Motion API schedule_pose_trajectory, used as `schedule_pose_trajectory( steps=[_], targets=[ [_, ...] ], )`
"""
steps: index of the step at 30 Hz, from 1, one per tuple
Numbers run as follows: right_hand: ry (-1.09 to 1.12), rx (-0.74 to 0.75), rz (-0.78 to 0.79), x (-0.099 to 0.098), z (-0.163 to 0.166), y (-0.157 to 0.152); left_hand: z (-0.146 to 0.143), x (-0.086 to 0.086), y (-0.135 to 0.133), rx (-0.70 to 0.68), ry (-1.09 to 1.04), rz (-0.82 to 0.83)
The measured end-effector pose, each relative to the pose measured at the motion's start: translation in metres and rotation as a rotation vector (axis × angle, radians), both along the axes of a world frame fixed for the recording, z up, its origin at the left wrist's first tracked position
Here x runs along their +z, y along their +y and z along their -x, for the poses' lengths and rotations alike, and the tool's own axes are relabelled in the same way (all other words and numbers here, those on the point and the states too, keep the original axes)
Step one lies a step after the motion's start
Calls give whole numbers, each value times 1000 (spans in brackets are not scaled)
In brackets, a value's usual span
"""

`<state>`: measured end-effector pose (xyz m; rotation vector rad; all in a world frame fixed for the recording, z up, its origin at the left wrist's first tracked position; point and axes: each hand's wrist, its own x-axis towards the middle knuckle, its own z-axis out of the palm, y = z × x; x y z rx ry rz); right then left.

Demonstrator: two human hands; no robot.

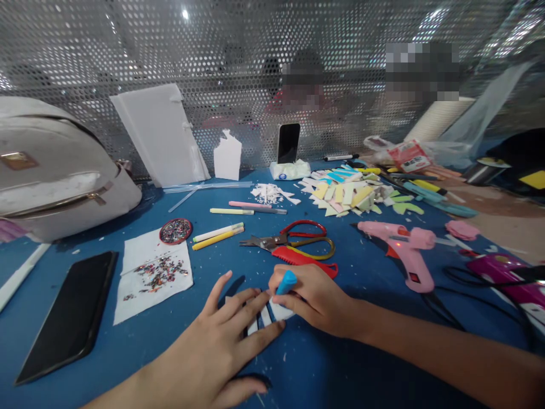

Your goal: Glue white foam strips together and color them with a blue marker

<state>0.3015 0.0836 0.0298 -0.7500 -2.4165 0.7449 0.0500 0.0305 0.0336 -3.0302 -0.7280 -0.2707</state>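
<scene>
My left hand [221, 335] lies flat with fingers spread, pressing down on small white foam strips [266, 315] on the blue table [323, 363]. My right hand [313, 298] is closed around a blue-handled cutter [285, 282], its tip down on the white strips between my hands. Just beyond my hands lie red-handled scissors [293, 238] and a red cutter [304, 258].
A black phone [70, 315] and a white sheet with glitter [155, 275] lie left. A pink glue gun [402, 244] with cord sits right. Coloured foam scraps [353, 196], pens [219, 234], a grey bag [55, 170], a propped phone [288, 143], white foam boards [162, 133] and a mesh wall stand behind.
</scene>
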Motion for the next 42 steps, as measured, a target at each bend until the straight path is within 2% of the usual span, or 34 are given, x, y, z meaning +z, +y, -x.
schedule_pose_trajectory(
  steps=[12, 19, 24, 42],
  targets=[
    [10, 14, 21, -3, -1, 0, 2, -1, -1, 2, 16, -10],
    [75, -75, -32, -1, 0, -2, 0, 1, 0, -5, 31, -45],
    [87, -74, -37, 0, 1, -2, 1, -1, 1, -4, 6, -5],
    [113, -45, 65, 3, 2, -1, 1, 0, 0, -8, 24, -31]
  ],
)
